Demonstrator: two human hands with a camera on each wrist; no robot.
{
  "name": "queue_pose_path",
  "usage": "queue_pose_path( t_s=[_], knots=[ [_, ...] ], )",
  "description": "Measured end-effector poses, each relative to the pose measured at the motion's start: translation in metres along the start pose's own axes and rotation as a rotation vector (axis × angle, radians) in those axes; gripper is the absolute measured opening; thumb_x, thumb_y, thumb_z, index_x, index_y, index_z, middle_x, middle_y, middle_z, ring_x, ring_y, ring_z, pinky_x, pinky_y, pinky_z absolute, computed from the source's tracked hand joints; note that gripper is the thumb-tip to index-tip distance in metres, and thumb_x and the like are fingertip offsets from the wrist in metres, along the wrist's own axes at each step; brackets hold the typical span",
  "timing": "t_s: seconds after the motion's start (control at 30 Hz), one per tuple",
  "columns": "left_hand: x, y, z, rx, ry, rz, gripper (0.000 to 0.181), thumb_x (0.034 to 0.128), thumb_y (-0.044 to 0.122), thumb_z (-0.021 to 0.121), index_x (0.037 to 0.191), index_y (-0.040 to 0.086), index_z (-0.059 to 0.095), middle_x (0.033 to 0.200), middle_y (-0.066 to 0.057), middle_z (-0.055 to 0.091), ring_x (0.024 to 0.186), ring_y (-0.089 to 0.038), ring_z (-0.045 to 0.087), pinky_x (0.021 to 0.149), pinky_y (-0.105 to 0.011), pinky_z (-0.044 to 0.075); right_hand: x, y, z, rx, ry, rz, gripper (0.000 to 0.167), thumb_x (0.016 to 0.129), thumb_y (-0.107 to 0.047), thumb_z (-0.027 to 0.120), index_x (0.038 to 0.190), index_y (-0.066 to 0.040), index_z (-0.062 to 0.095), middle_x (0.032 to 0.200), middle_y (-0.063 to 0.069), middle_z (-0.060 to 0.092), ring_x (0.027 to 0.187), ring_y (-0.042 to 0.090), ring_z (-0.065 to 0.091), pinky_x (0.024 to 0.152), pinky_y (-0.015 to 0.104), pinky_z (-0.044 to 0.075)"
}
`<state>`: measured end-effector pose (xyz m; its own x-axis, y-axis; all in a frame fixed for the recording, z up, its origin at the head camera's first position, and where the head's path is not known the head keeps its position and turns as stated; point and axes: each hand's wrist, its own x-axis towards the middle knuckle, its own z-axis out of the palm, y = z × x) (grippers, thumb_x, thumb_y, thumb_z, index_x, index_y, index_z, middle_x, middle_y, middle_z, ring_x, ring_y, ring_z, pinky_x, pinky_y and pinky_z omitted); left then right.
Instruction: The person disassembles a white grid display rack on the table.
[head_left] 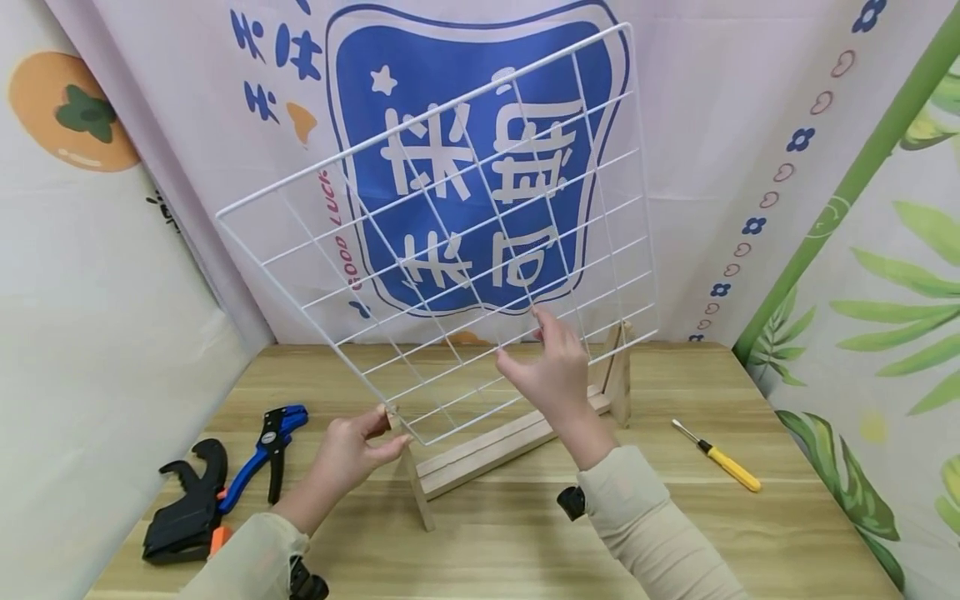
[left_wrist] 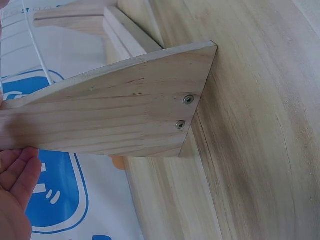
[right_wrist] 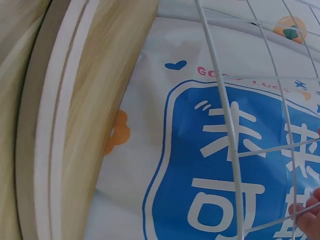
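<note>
A white wire grid panel (head_left: 390, 135) stands tilted above a wooden stand (head_left: 510, 450) made of two side pieces joined by a low grooved beam. My right hand (head_left: 551, 375) pinches the panel's wires near its lower middle; its fingertips show at the right edge of the right wrist view. With fingers and thumb, my left hand (head_left: 345, 454) grips the upper end of the left side piece (left_wrist: 125, 105), close to the panel's lower left edge. Two screws (left_wrist: 188, 100) sit in that side piece's lower part. Whether the panel's lower edge touches the far side piece, I cannot tell.
On the table's left lie a black tool with curved jaws (head_left: 191, 508) and blue-and-black wire strippers (head_left: 262, 454). A yellow-handled screwdriver (head_left: 720, 458) lies on the right. Printed cloth walls (head_left: 697, 150) stand behind the table and at both sides.
</note>
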<state>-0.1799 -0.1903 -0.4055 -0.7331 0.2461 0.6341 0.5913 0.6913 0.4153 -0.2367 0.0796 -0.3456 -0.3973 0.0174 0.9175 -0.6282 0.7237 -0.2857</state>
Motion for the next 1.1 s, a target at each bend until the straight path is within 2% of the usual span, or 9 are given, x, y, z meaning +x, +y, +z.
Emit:
queue_pose_path(
  t_s=[0.17,0.37,0.5,0.73,0.87,1.1],
  knots=[
    [0.001,0.001,0.001,0.007,0.019,0.029,0.028,0.0615,0.004,0.083,0.084,-0.002,0.068,0.076,-0.018,0.07,0.068,-0.027,0.069,0.058,-0.029,0.057,-0.009,0.006,0.001,-0.067,0.072,-0.082,0.069,0.059,-0.026,0.078,0.116,0.007,0.056,0.066,0.011,0.057,0.057,0.022,0.053,0.044,0.029,0.046],
    [0.002,0.0,0.001,0.01,0.031,0.032,0.032,0.0618,0.004,0.083,0.09,-0.005,0.068,0.078,-0.018,0.07,0.07,-0.028,0.069,0.058,-0.029,0.056,-0.018,0.012,-0.003,-0.112,0.108,-0.086,0.082,0.062,-0.025,0.076,0.132,0.004,0.046,0.067,0.014,0.05,0.054,0.021,0.044,0.036,0.028,0.041],
    [0.001,-0.002,0.002,0.017,0.038,0.029,0.034,0.0609,0.004,0.083,0.09,-0.003,0.068,0.077,-0.017,0.07,0.069,-0.028,0.069,0.057,-0.029,0.056,-0.025,0.016,-0.008,-0.129,0.099,-0.064,0.081,0.065,-0.027,0.074,0.134,0.003,0.044,0.07,0.016,0.051,0.055,0.022,0.047,0.038,0.03,0.044],
    [0.001,-0.005,0.004,0.012,0.029,0.046,0.036,0.0624,0.006,0.083,0.095,0.001,0.067,0.081,-0.014,0.071,0.071,-0.025,0.07,0.059,-0.027,0.056,-0.04,0.024,-0.019,-0.067,0.084,0.016,0.071,0.061,-0.017,0.075,0.122,0.004,0.046,0.074,0.016,0.056,0.062,0.026,0.056,0.046,0.033,0.05],
    [0.002,-0.004,0.005,0.025,0.057,0.065,0.04,0.0595,0.006,0.084,0.095,-0.001,0.067,0.079,-0.013,0.071,0.068,-0.024,0.07,0.058,-0.028,0.056,-0.049,0.03,-0.023,-0.062,0.089,0.051,0.069,0.062,-0.017,0.075,0.122,0.001,0.045,0.073,0.015,0.056,0.062,0.026,0.056,0.046,0.033,0.049],
    [-0.003,-0.006,-0.001,0.071,0.085,0.042,0.043,0.0564,0.007,0.086,0.095,-0.002,0.068,0.078,-0.013,0.071,0.067,-0.023,0.07,0.058,-0.028,0.056,-0.063,0.036,-0.03,-0.058,0.076,0.119,0.069,0.061,-0.016,0.075,0.123,-0.002,0.046,0.075,0.015,0.055,0.062,0.026,0.056,0.045,0.034,0.048]
  ],
)
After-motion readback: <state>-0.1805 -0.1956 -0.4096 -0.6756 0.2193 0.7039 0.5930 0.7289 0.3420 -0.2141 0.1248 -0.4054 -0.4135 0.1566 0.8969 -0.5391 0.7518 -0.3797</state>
